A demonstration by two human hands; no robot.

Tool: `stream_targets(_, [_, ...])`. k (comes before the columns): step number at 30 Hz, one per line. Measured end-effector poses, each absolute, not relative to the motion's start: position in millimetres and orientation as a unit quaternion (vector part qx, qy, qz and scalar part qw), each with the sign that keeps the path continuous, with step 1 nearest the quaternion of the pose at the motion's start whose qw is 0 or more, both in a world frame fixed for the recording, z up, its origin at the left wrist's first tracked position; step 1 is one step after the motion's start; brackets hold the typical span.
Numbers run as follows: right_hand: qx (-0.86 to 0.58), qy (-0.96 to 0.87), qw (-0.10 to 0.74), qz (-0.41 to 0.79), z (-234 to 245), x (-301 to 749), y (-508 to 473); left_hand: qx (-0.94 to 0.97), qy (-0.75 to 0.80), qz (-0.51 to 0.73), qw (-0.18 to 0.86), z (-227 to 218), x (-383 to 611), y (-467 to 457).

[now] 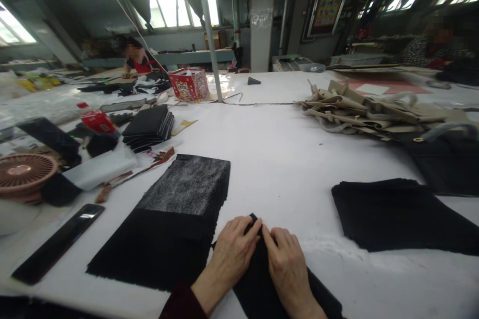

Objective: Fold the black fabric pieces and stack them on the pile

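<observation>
A piece of black fabric [258,279] lies on the white table beneath both my hands, its far end folded to a narrow tip. My left hand [234,246] is closed on the fabric's left edge near that tip, thumb and index finger pinching. Facing it, my right hand [286,264] has bent fingers pressed on the right edge, the index fingertip almost meeting the left thumb. To the left rests a stack of black fabric pieces [149,244], with a speckled grey patch [183,184] across its far part. Parts of the held fabric are hidden under my palms.
Another black fabric stack [400,214] lies right, with a heap of tan pieces [366,109] behind. At left are a long glossy black object [60,244], a copper-coloured fan [24,172] and folded black pieces [149,127]. A red box [189,84] stands beside a pole [209,30]. Two people sit farther back.
</observation>
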State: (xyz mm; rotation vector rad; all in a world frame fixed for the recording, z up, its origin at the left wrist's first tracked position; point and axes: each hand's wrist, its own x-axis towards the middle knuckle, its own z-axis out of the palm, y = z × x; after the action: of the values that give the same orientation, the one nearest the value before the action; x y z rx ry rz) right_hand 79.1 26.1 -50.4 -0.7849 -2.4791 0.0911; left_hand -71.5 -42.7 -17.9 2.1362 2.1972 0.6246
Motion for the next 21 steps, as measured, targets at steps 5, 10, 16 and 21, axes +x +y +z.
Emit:
stream_targets(5, [-0.289, -0.922, 0.255, 0.037, -52.4, 79.6, 26.3, 0.675, 0.709, 0.202, 0.012, -21.9, -72.0, -42.3])
stream_targets(10, [-0.289, -0.922, 0.253, 0.040, -53.5, 79.6, 26.1, 0.669, 0.714, 0.206, 0.011, -24.6, -72.2, -42.8])
stream_targets(16, [-0.288, -0.923, 0.254, 0.037, -51.2, 79.1, 26.1, 0.668, 0.717, 0.202, 0.010, -23.4, -71.8, -43.5])
stream_targets(21, [-0.283, -0.924, 0.254, 0.026, -50.4, 79.4, 26.2, 0.666, 0.719, 0.197, 0.009, -24.2, -71.4, -43.7])
